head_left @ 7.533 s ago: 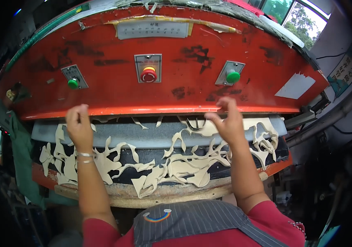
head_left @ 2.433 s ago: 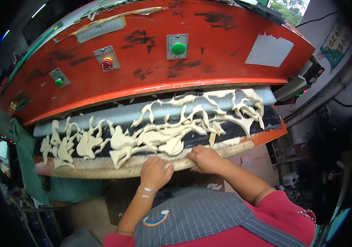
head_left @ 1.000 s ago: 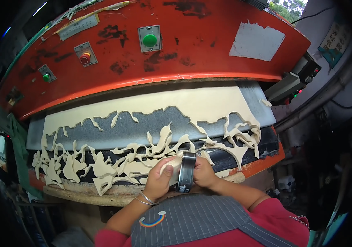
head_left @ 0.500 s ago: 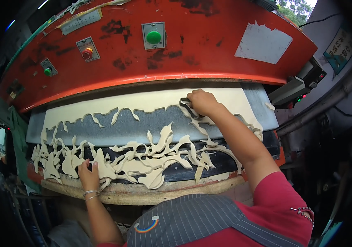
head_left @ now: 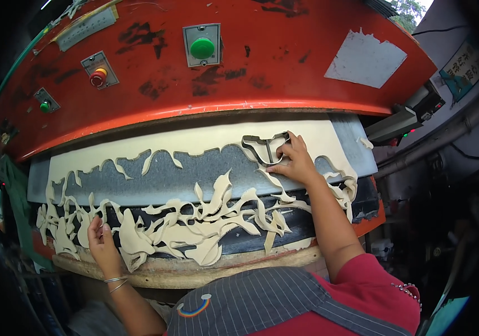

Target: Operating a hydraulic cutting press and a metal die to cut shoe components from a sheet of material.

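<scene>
Red machine (head_left: pixel 284 73)'s up at twelve, cream sheet (head_left: pixel 206 134) flat below it. Scraps (head_left: pixel 195 231) pile toward six, probably so they're off the sheet. Left hand (head_left: pixel 104 246)'s at eight, fingers parted, looks empty. Right hand (head_left: pixel 298 162) pinches the metal cutter (head_left: pixel 268 151)'s end, I'd guess for lining up; cutter's at nine o'clock from those fingers.

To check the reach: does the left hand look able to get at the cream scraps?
Probably yes: the left hand looks empty and is close beside the cream scraps, with nothing visible between them.
</scene>
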`<action>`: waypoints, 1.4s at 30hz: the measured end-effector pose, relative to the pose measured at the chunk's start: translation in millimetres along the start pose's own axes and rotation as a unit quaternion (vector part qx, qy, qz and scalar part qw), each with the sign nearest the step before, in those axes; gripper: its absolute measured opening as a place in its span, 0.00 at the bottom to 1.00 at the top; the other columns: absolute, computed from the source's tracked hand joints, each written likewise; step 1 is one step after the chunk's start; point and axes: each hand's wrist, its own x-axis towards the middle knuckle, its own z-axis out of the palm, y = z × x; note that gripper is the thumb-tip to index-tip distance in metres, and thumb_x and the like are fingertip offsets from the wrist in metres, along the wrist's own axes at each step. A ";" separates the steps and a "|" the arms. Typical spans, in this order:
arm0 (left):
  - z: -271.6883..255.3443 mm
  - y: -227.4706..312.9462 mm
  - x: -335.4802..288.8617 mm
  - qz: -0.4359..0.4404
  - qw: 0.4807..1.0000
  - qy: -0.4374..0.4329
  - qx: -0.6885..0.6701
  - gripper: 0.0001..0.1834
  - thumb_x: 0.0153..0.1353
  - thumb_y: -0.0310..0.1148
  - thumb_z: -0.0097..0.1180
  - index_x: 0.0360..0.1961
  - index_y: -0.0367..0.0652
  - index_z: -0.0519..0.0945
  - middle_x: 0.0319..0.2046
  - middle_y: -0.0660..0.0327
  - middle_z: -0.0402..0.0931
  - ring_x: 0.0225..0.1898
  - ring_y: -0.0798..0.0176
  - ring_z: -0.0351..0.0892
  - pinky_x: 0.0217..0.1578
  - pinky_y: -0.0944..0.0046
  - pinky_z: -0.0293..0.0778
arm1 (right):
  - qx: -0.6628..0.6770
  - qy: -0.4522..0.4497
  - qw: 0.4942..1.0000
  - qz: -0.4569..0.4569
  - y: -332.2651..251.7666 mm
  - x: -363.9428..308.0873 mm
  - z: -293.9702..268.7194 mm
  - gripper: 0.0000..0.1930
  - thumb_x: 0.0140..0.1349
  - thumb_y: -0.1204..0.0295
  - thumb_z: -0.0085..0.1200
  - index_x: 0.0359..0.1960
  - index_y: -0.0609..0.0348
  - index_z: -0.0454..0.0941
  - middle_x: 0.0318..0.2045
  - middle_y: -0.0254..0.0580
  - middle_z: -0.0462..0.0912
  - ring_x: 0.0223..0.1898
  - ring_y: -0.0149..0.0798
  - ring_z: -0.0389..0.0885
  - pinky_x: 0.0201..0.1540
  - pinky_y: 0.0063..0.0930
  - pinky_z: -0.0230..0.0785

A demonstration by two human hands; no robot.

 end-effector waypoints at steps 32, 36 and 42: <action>-8.2 60.0 154.5 0.113 0.968 -0.110 0.194 0.17 0.70 0.38 0.42 0.27 0.39 0.73 0.22 0.61 0.70 0.27 0.66 0.67 0.33 0.63 0.65 | 0.139 -0.193 0.971 -0.003 -205.1 42.9 -52.7 0.16 0.55 0.57 0.59 0.30 0.56 0.71 0.27 0.44 0.79 0.29 0.52 0.79 0.30 0.44 0.69; 38.3 109.2 -7.6 -0.013 0.930 -0.358 0.084 0.05 0.56 0.29 0.57 0.26 0.40 0.80 0.25 0.57 0.76 0.27 0.60 0.76 0.31 0.63 0.71 | 0.155 -0.410 0.898 0.016 -204.3 -37.2 -68.9 0.21 0.50 0.56 0.62 0.38 0.60 0.74 0.36 0.49 0.78 0.43 0.52 0.76 0.44 0.43 0.69; 86.9 171.1 -116.6 0.139 0.844 -0.492 0.165 0.13 0.54 0.38 0.60 0.35 0.39 0.81 0.30 0.52 0.76 0.33 0.48 0.75 0.36 0.55 0.72 | 0.065 -0.265 0.961 -0.038 -201.6 -124.2 -73.0 0.19 0.44 0.67 0.61 0.38 0.60 0.75 0.35 0.44 0.74 0.41 0.46 0.73 0.44 0.37 0.69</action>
